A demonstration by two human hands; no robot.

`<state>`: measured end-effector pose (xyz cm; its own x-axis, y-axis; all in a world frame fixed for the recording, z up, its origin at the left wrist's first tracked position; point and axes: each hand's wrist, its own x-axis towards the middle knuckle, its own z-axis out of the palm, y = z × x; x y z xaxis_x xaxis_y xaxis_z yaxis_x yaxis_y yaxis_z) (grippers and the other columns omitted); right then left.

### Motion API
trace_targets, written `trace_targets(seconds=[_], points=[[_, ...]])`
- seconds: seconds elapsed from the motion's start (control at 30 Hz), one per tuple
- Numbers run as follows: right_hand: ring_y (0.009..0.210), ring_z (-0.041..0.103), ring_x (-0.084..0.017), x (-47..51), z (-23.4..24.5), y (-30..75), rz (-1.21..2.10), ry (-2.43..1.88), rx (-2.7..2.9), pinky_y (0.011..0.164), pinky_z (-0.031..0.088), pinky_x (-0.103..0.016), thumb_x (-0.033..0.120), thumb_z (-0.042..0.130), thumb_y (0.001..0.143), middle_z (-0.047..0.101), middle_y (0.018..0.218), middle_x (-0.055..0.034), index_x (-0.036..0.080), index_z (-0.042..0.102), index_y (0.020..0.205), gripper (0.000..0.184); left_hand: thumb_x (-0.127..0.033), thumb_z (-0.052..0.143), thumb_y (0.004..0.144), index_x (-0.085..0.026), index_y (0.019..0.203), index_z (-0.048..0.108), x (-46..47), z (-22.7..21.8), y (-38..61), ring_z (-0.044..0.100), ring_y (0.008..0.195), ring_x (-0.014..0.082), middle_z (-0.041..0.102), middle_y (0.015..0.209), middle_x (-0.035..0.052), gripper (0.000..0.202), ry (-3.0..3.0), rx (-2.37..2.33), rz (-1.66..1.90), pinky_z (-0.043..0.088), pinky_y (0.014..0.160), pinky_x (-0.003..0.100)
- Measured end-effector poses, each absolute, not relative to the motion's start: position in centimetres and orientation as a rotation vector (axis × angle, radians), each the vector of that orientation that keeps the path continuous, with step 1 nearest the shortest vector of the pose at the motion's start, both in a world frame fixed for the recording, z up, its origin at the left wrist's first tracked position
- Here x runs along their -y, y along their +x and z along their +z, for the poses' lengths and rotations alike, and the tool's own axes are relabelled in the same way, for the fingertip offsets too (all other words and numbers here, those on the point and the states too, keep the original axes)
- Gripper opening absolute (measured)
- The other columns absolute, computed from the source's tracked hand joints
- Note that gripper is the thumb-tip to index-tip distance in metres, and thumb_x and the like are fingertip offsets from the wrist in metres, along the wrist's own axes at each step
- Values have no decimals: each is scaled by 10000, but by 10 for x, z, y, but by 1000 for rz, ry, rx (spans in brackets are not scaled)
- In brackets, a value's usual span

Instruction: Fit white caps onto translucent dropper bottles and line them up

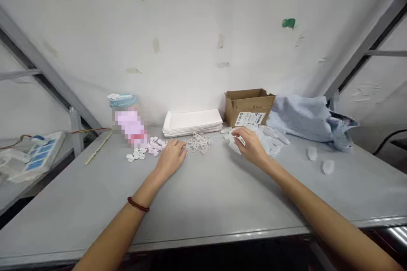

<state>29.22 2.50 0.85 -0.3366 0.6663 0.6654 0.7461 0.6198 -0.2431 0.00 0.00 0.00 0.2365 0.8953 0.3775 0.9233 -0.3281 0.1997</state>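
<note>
Right grip: the right hand (251, 145) has its fingers closed on one clear pouch (237, 146), at the near left edge of the pouch pile (270, 140).
Left grip: the left hand (171, 156) lies palm down with curled fingers, the tips touching the string loops (199, 142). I cannot tell whether a loop is pinched.
Risk, strings: the loops lie in one tangle, so a pull on one would likely drag several along.
Risk, pouch: the film looks thin and slick. Two pouches could cling and lift together, or the pile could slide toward the cardboard box (248, 106).
Risk, tabs: the round tabs (146, 148) sit just left of the left hand, and a sweep of the wrist could scatter them.
Look, pouch: small, flat, see-through and pale against the grey desk (203, 203), so its edges are hard to make out.
Look, loops: thin, white and heaped loosely, between the two hands.
Look, tabs: small discs, white and pale pink, some overlapping.
Around: a stack of white sheets (192, 122) lies behind the loops, blue cloth (302, 119) is right of the box, and two loose pouches (327, 166) lie well apart to the right.
</note>
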Motion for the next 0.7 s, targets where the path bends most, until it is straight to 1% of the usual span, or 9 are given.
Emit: trace_targets(seconds=[0.13, 0.3, 0.4, 0.47, 0.57, 0.7], points=[[818, 630, -249, -26, 8, 294, -145, -1111, 2075, 706, 437, -377, 114, 452, 838, 674, 908, -115, 166, 581, 920, 162, -169, 476, 851, -140, 1014, 614, -1, -1, 3, 535, 1000, 286, 621, 997, 118, 216, -2406, 1767, -687, 471, 816, 402], [874, 619, -257, -23, 10, 296, -134, -1103, 2054, 729, 444, -378, 132, 452, 845, 662, 915, -114, 174, 585, 920, 158, -115, 413, 844, -145, 1006, 601, -5, 7, -11, 507, 1019, 280, 608, 1019, 114, 250, -2364, 1767, -733, 450, 841, 404], [900, 607, -263, -21, 11, 295, -129, -1089, 2041, 748, 445, -385, 145, 456, 849, 656, 918, -111, 180, 588, 916, 152, -143, 456, 831, -140, 970, 617, -6, 8, -20, 509, 997, 287, 616, 987, 110, 213, -2382, 1764, -706, 449, 835, 410], [896, 606, -261, -19, 10, 294, -132, -1078, 2049, 743, 445, -384, 151, 455, 854, 654, 909, -104, 184, 587, 921, 152, -165, 484, 829, -139, 980, 629, -6, 5, -21, 521, 975, 281, 618, 968, 106, 210, -2415, 1745, -680, 456, 824, 402], [889, 606, -253, -18, 8, 291, -114, -1066, 2066, 739, 447, -378, 157, 451, 863, 651, 913, -100, 189, 585, 931, 154, -167, 472, 845, -150, 980, 643, -7, -2, -19, 543, 929, 264, 625, 933, 97, 218, -2445, 1718, -674, 465, 801, 389], [902, 603, -254, -16, 6, 288, -83, -1068, 2097, 757, 446, -383, 152, 446, 865, 647, 920, -104, 185, 584, 930, 156, -147, 447, 851, -164, 895, 651, -8, -5, -17, 559, 896, 252, 648, 879, 81, 209, -2461, 1690, -733, 464, 785, 377]])
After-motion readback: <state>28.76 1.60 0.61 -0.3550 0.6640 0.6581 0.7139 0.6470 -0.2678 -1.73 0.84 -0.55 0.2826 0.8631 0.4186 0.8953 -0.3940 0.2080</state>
